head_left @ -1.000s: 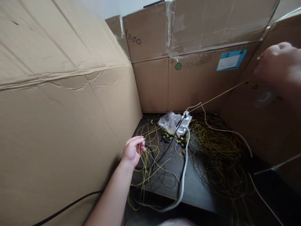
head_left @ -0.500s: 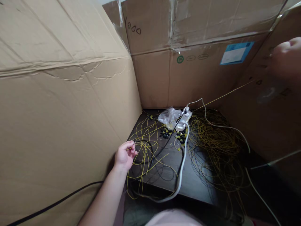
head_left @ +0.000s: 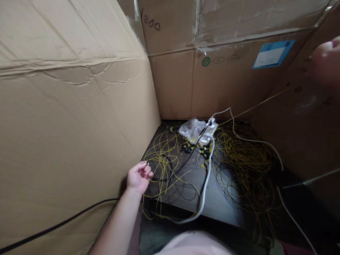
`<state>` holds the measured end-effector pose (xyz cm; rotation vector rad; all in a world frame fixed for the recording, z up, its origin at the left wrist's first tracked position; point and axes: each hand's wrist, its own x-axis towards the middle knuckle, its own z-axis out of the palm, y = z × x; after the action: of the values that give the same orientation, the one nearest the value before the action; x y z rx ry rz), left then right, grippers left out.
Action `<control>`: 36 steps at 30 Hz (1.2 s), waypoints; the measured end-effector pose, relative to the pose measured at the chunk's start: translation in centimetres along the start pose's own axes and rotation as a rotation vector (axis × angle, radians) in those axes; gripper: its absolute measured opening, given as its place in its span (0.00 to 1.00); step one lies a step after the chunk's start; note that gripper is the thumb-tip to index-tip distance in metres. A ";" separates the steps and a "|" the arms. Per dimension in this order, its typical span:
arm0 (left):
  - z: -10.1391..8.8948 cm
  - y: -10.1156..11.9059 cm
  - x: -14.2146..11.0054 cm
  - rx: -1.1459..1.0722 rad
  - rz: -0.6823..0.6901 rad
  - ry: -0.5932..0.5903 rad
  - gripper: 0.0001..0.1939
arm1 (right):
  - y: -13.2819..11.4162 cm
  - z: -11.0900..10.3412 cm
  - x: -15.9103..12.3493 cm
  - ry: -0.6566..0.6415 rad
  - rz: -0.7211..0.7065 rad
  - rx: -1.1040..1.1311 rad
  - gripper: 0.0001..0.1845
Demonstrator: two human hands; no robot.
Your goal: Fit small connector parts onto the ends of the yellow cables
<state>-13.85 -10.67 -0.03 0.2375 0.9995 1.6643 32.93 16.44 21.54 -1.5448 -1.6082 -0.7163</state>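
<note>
Left of the white power strip, the left hand is pinching a small dark tip. A yellow cable is stretching behind the strip toward the blurred right hand, whose grip is impossible to tell.

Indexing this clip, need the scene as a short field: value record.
left hand: left hand, pinching a small dark piece
right hand: right hand, raised, blurred; grip unclear
taut line: thin yellow strand, slanting up toward right hand
surface: dark tabletop
on surface: yellow wire tangle, white power strip, clear plastic bag, small black pieces
surroundings: cardboard walls
</note>
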 end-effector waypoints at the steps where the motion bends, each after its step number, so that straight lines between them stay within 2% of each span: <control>1: 0.1 -0.1 -0.1 -0.008 -0.001 -0.009 0.04 | -0.8 -0.3 -0.2 -0.155 -0.013 -0.048 0.41; 2: 0.3 -0.2 -0.1 -0.001 0.010 -0.016 0.03 | -1.6 -0.6 -0.4 -0.251 -0.010 -0.079 0.41; 3: 0.7 -0.3 -0.2 0.017 0.032 -0.026 0.03 | -2.4 -0.8 -0.6 -0.276 -0.005 -0.074 0.40; 4: 1.2 -0.5 -0.2 0.043 0.063 -0.039 0.03 | -3.3 -0.9 -0.9 -0.236 -0.008 -0.049 0.38; 8: 4.9 -1.3 -0.5 0.122 0.178 -0.146 0.05 | -7.4 -0.6 -2.5 0.067 -0.208 0.098 0.33; 11: 8.3 -1.8 -0.8 0.157 0.193 -0.252 0.05 | -12.1 -1.2 -4.8 0.276 -0.338 0.269 0.24; 12: 9.4 -1.9 -0.9 0.175 0.201 -0.282 0.05 | -13.9 -1.7 -5.8 0.299 -0.369 0.341 0.20; 14: 11.2 -1.9 -0.7 0.224 0.250 -0.326 0.04 | -17.6 -3.0 -8.2 0.294 -0.415 0.487 0.13; 16: 12.6 -1.7 -0.3 0.290 0.314 -0.364 0.04 | -20.7 -4.0 -10.8 0.220 -0.459 0.629 0.09; 19: 13.9 -1.5 1.1 0.383 0.384 -0.399 0.05 | -23.7 -4.1 -14.7 -0.011 -0.486 0.791 0.05; 21: 14.4 -1.5 2.4 0.420 0.408 -0.385 0.05 | -24.5 -3.3 -17.1 -0.216 -0.484 0.806 0.05; 22: 14.6 -1.6 3.0 0.429 0.408 -0.370 0.06 | -24.5 -2.6 -18.1 -0.315 -0.452 0.794 0.06; 24: 14.7 -2.0 4.0 0.425 0.373 -0.343 0.06 | -24.3 -1.3 -20.0 -0.436 -0.334 0.813 0.06; 27: 14.6 -3.0 5.0 0.355 0.255 -0.397 0.07 | -23.4 0.4 -22.2 -0.485 -0.146 0.900 0.06; 29: 14.3 -3.9 5.3 0.318 0.177 -0.510 0.09 | -23.0 1.2 -23.4 -0.492 -0.007 0.961 0.07; 32: 13.8 -5.3 5.8 0.337 0.101 -0.662 0.17 | -22.6 2.3 -24.9 -0.509 0.210 1.079 0.08; 34: 13.4 -6.2 6.3 0.382 0.100 -0.681 0.20 | -22.5 2.9 -25.7 -0.533 0.313 1.154 0.09; 36: 13.0 -7.0 6.9 0.451 0.143 -0.652 0.18 | -22.5 3.4 -26.4 -0.554 0.346 1.181 0.09</control>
<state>-3.38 1.76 0.84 1.0965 0.8433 1.3185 9.11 2.41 0.33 -1.0434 -1.5603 0.8249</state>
